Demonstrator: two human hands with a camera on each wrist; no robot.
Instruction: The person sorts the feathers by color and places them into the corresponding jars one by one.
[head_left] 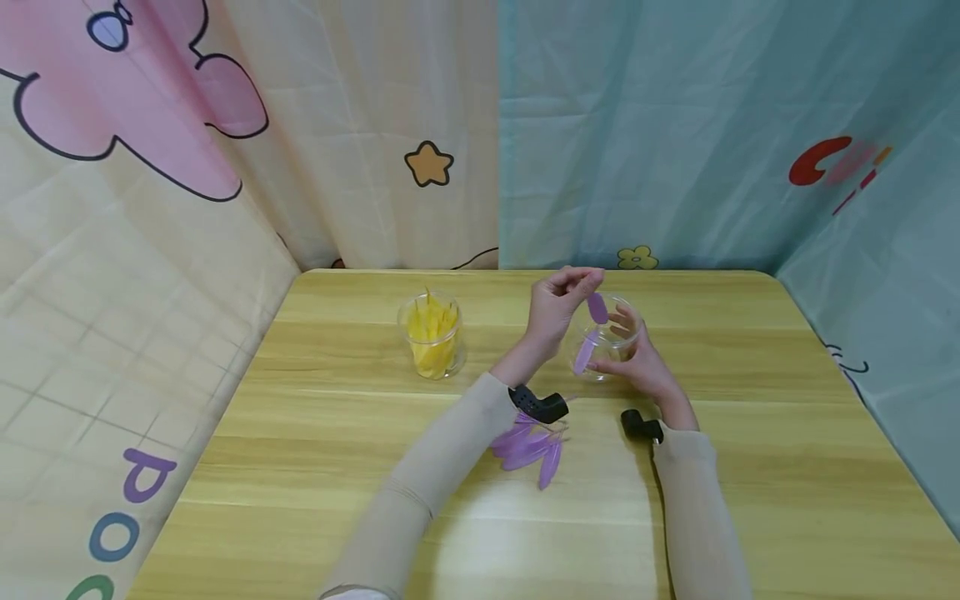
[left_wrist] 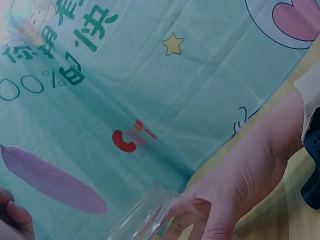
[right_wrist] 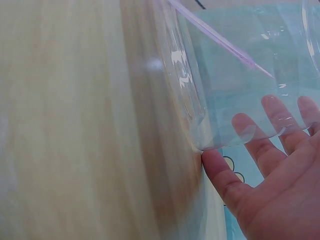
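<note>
My left hand (head_left: 553, 310) pinches a purple feather (head_left: 597, 308) by its upper end, over the mouth of a clear cup (head_left: 617, 342). In the left wrist view this feather (left_wrist: 56, 182) hangs slanting near the cup's rim (left_wrist: 145, 215). My right hand (head_left: 641, 360) holds that cup on the table, fingers and thumb spread round its side. Another purple feather (head_left: 587, 352) leans inside the cup; the right wrist view shows this feather (right_wrist: 215, 36) through the clear wall, with my right hand (right_wrist: 280, 185) against the cup.
A second clear cup (head_left: 415, 340) with several yellow feathers (head_left: 433, 333) stands to the left on the wooden table (head_left: 337, 467). Several purple feathers (head_left: 525, 450) lie in a loose pile near the left forearm. Printed curtains (head_left: 360, 108) hang around the table's back and sides.
</note>
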